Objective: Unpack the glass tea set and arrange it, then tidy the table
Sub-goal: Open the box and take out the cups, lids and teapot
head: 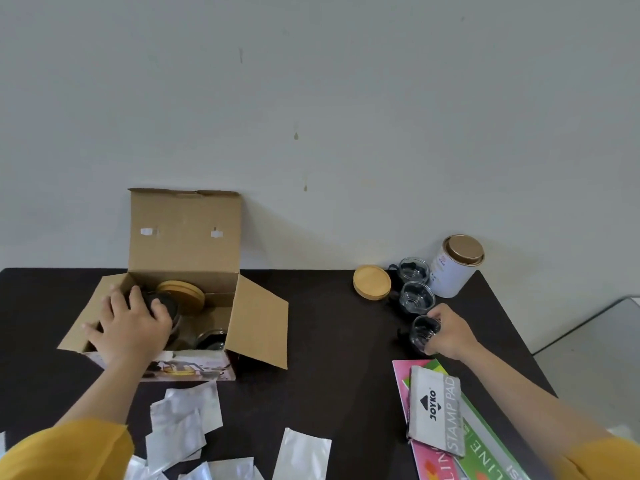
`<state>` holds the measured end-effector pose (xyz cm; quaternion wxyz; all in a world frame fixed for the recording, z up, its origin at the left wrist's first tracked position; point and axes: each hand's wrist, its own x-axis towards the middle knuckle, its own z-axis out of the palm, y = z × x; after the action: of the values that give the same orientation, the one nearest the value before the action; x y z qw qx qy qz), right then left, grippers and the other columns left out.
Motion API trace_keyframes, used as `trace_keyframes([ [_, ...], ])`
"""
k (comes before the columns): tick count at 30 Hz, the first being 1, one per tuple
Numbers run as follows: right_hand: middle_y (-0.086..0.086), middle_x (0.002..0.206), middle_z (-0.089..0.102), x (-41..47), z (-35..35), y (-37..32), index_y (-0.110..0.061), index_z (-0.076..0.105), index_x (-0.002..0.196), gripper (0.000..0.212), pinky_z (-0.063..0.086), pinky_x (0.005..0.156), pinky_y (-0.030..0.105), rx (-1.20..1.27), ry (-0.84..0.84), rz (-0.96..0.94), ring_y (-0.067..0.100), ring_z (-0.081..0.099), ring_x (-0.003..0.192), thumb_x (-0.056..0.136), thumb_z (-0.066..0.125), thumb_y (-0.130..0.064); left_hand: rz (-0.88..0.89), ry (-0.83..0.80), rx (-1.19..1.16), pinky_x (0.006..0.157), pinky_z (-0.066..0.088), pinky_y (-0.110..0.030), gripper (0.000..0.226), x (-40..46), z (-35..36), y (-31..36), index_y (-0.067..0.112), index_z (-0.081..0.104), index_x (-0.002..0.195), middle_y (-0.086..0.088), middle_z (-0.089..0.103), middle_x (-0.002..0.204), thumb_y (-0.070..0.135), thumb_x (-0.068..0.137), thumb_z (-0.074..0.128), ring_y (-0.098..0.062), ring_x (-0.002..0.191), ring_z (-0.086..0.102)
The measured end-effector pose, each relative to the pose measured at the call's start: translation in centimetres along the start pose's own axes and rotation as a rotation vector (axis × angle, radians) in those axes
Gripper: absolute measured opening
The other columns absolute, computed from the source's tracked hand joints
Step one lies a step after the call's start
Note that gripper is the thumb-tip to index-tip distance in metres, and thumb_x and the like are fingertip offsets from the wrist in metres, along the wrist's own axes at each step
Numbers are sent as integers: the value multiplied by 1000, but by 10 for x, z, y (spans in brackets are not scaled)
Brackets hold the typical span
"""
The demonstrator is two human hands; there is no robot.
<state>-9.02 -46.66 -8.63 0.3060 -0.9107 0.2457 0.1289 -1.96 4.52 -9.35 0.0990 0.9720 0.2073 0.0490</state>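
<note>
At right of centre, three glass cups stand in a row on the dark table (329, 341); the right hand (450, 332) is curled around the nearest glass cup (423, 332). Left of centre, the left hand (133, 323), fingers spread, grips a dark-lidded glass piece (166, 306) inside the open cardboard box (187, 233). Lower right, a grey pouch (435, 415) reads "JOYKO STAMP PAD", lying on pink and green packets (485, 448) lettered "LINE".

Brown cardboard box (185, 233), dark table (322, 341), tan wooden lid (372, 282), mustard-yellow sleeves (69, 452), white tin (450, 275) capped gold.
</note>
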Motion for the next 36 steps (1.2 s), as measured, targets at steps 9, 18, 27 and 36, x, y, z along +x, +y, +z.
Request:
trace_keyframes([
  [9, 12, 130, 52, 6, 4, 3, -13, 43, 126, 75, 42, 80, 31, 94, 28, 27, 26, 49, 112, 63, 78, 9, 7, 11, -17, 110, 10, -62, 53, -1, 0, -1, 13, 34, 142, -14, 20, 155, 39, 96, 30, -32, 143, 13],
  [18, 8, 139, 51, -34, 22, -47, -17, 35, 145, 86, 44, 83, 28, 5, 123, -116, 28, 53, 120, 71, 73, 4, 19, -27, -31, 110, 11, -64, 55, -2, -4, -1, 12, 33, 143, -16, 18, 155, 38, 95, 29, -34, 142, 14],
  [27, -12, 150, 36, -101, 95, -197, -23, 46, 139, 65, 34, 99, 13, 166, -6, -444, 6, 39, 133, 81, 72, -7, 52, -90, -53, 110, 16, -63, 58, -3, -10, -3, 11, 29, 145, -16, 16, 156, 39, 95, 26, -35, 143, 12],
  [36, -1, 140, 52, -123, 183, -306, -17, 46, 139, 63, 40, 106, 28, 20, -129, -476, 14, 49, 128, 83, 72, -23, 91, -102, -130, 110, 13, -60, 60, -2, -9, -9, 10, 27, 147, -16, 12, 157, 40, 95, 27, -33, 144, 9],
])
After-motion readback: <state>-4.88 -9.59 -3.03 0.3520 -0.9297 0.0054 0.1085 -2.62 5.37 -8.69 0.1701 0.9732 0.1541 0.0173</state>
